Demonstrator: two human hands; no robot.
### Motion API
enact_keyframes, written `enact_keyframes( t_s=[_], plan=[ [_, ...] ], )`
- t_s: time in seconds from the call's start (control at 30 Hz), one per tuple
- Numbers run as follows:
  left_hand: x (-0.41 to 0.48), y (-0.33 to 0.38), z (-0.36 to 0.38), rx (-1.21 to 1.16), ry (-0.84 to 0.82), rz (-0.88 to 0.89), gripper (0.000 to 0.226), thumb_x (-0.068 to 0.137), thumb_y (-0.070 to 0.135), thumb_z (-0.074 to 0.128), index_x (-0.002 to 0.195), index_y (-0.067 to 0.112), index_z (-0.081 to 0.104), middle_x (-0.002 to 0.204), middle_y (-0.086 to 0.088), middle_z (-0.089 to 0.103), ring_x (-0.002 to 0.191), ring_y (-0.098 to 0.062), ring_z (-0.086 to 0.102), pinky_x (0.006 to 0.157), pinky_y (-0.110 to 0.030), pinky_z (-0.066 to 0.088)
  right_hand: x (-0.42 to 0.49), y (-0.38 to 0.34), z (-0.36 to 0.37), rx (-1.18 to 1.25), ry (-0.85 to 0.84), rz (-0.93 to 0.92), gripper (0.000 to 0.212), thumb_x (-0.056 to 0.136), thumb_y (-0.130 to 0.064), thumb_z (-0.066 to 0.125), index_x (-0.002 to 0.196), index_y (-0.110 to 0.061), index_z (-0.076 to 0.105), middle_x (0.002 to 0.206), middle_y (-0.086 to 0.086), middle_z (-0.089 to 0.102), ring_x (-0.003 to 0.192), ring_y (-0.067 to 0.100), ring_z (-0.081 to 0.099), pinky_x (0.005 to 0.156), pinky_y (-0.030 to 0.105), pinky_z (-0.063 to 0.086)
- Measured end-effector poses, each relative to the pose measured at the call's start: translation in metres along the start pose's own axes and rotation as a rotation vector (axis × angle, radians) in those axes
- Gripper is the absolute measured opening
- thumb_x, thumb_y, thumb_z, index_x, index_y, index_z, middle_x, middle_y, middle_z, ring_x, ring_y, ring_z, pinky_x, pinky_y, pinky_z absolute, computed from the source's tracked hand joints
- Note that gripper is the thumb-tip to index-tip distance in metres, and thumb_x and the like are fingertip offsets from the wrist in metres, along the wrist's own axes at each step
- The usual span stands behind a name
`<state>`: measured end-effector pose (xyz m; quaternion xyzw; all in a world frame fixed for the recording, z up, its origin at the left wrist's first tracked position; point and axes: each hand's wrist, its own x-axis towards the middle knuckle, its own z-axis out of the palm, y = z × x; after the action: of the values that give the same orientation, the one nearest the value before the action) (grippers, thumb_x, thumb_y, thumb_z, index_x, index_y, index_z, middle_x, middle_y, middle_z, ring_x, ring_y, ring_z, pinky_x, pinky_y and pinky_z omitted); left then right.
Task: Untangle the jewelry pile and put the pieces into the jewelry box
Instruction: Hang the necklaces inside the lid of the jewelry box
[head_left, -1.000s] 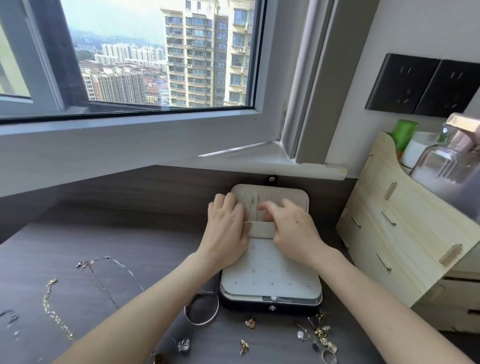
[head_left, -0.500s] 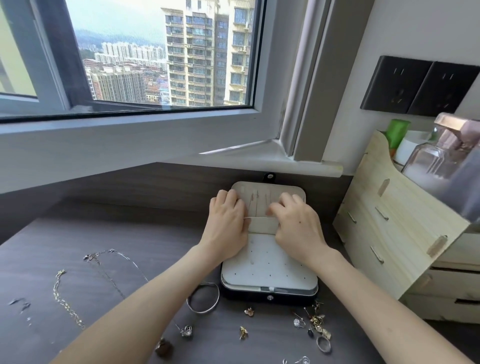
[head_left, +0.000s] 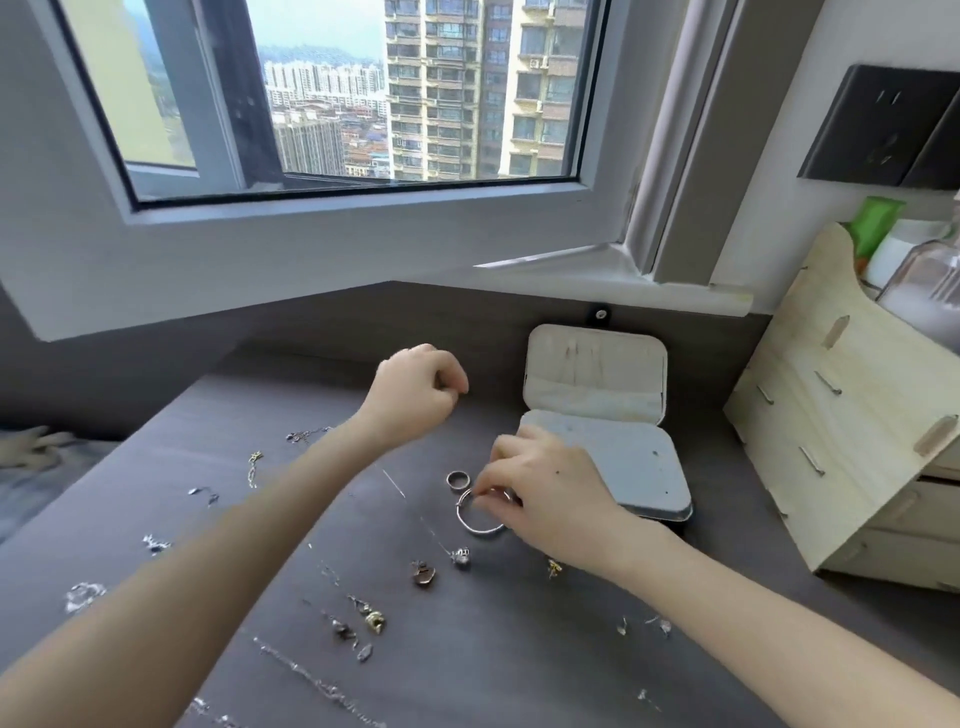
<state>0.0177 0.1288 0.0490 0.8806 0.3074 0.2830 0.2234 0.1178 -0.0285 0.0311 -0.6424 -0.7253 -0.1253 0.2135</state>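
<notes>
1. The thumb and forefinger tips (head_left: 480, 492) of my right hand (head_left: 550, 493) are pinched on the upper rim of the silver bangle (head_left: 480, 525). It lies on the table just off the front left corner of the jewelry box (head_left: 644, 478). The other fingers are loosely bent.
2. My left hand (head_left: 415, 395) hovers over the table, left of the box, with the fingers curled into a loose fist. I can't tell whether anything is in it.
3. A silver ring (head_left: 457, 479) lies just beside the bangle on its far side. Small pendants (head_left: 423, 573) and a fine chain (head_left: 311, 675) are scattered over the dark grey wood-grain table (head_left: 519, 670).
4. Behind the table is a window (head_left: 337, 93) looking onto tower blocks. Black sockets (head_left: 883, 124) are on the right wall.
5. Half a second ago both my hands were up at the pocket in the box's lid. Both are off it now: the right has dropped to the bangle and the left has moved out to the side. My view has swung left.
6. The box stands open with its lid (head_left: 595, 364) propped against the back wall. I see faint thin lines above the cream pocket, too blurred to name. A white perforated panel (head_left: 613, 452) covers the base.
7. The wooden organizer (head_left: 852, 441) on the right holds a green tube (head_left: 875, 223) and a glass bottle (head_left: 930, 280).
</notes>
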Motion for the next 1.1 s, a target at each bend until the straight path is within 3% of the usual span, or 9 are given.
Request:
enact_keyframes(
  t_s=[0.13, 0.27, 0.37, 0.43, 0.57, 0.7, 0.93, 1.03, 1.1],
  plan=[
    [-0.034, -0.018, -0.033, -0.01, -0.095, -0.081, 0.027, 0.077, 0.002, 0.06, 0.07, 0.027, 0.062, 0.076, 0.013, 0.056, 0.07, -0.01, 0.051, 0.062, -0.015, 0.038, 0.006, -0.022, 0.008, -0.006, -0.11, -0.04, 0.014, 0.071, -0.038, 0.068, 0.063, -0.028, 0.074, 0.061, -0.007, 0.058, 0.061, 0.015, 0.039, 0.049, 0.023, 0.029],
    [-0.068, -0.023, -0.046, -0.006, -0.238, -0.053, 0.029, 0.077, 0.008, 0.067, 0.068, 0.035, 0.062, 0.084, 0.007, 0.06, 0.08, -0.011, 0.053, 0.072, -0.022, 0.041, -0.009, -0.025, 0.002, 0.018, -0.266, -0.024, 0.022, 0.076, -0.038, 0.073, 0.089, -0.02, 0.074, 0.085, 0.0, 0.065, 0.077, 0.018, 0.037, 0.064, 0.028, 0.026],
    [-0.084, -0.02, -0.04, -0.02, -0.316, -0.014, 0.023, 0.077, 0.01, 0.07, 0.075, 0.033, 0.067, 0.083, 0.013, 0.058, 0.081, -0.004, 0.053, 0.069, -0.01, 0.037, -0.013, -0.032, -0.001, -0.064, -0.344, 0.02, 0.025, 0.086, -0.038, 0.064, 0.1, -0.018, 0.072, 0.098, 0.0, 0.064, 0.088, 0.021, 0.042, 0.067, 0.027, 0.022],
    [-0.091, -0.016, -0.034, -0.039, -0.363, 0.015, 0.019, 0.075, 0.014, 0.071, 0.079, 0.033, 0.07, 0.084, 0.015, 0.058, 0.081, 0.002, 0.052, 0.073, -0.012, 0.038, -0.014, -0.039, 0.0, -0.086, -0.344, 0.04, 0.026, 0.092, -0.037, 0.057, 0.103, -0.018, 0.07, 0.102, -0.001, 0.064, 0.095, 0.022, 0.046, 0.068, 0.027, 0.023],
    [-0.098, -0.011, -0.026, -0.098, -0.407, 0.023, 0.017, 0.075, 0.017, 0.069, 0.088, 0.027, 0.072, 0.09, 0.014, 0.064, 0.088, 0.001, 0.055, 0.082, -0.019, 0.041, -0.01, -0.04, -0.011, 0.027, -0.254, 0.181, 0.023, 0.092, -0.035, 0.052, 0.094, -0.02, 0.069, 0.092, -0.006, 0.063, 0.09, 0.019, 0.051, 0.073, 0.03, 0.038],
    [-0.099, 0.003, -0.034, -0.411, -0.381, -0.056, 0.018, 0.082, 0.005, 0.064, 0.092, 0.019, 0.073, 0.09, 0.01, 0.071, 0.088, 0.002, 0.061, 0.075, -0.01, 0.044, 0.01, -0.037, -0.042, 0.176, -0.299, 0.292, 0.016, 0.087, -0.032, 0.057, 0.082, -0.021, 0.066, 0.072, -0.013, 0.056, 0.074, 0.006, 0.05, 0.063, 0.022, 0.037],
    [-0.089, 0.028, -0.049, -0.761, -0.324, -0.053, 0.016, 0.088, 0.004, 0.061, 0.091, 0.014, 0.072, 0.091, 0.003, 0.073, 0.088, -0.006, 0.064, 0.08, -0.015, 0.048, 0.045, -0.041, -0.089, 0.404, -0.419, 0.41, 0.018, 0.084, -0.02, 0.058, 0.067, -0.019, 0.061, 0.059, -0.011, 0.048, 0.05, 0.0, 0.04, 0.051, 0.017, 0.031],
    [-0.085, 0.034, -0.052, -0.787, -0.274, -0.032, 0.013, 0.086, 0.006, 0.065, 0.09, 0.014, 0.074, 0.091, 0.0, 0.074, 0.09, -0.007, 0.064, 0.085, -0.021, 0.048, 0.053, -0.042, -0.101, 0.46, -0.438, 0.401, 0.016, 0.082, -0.017, 0.059, 0.066, -0.015, 0.063, 0.065, -0.006, 0.052, 0.054, -0.001, 0.043, 0.049, 0.011, 0.031],
    [-0.083, 0.038, -0.054, -0.795, -0.266, -0.023, 0.011, 0.085, 0.01, 0.067, 0.093, 0.013, 0.075, 0.095, -0.003, 0.074, 0.093, -0.009, 0.064, 0.088, -0.023, 0.048, 0.057, -0.041, -0.105, 0.47, -0.45, 0.391, 0.014, 0.079, -0.018, 0.061, 0.067, -0.013, 0.065, 0.07, -0.002, 0.054, 0.065, 0.006, 0.047, 0.059, 0.018, 0.035]
  ],
)
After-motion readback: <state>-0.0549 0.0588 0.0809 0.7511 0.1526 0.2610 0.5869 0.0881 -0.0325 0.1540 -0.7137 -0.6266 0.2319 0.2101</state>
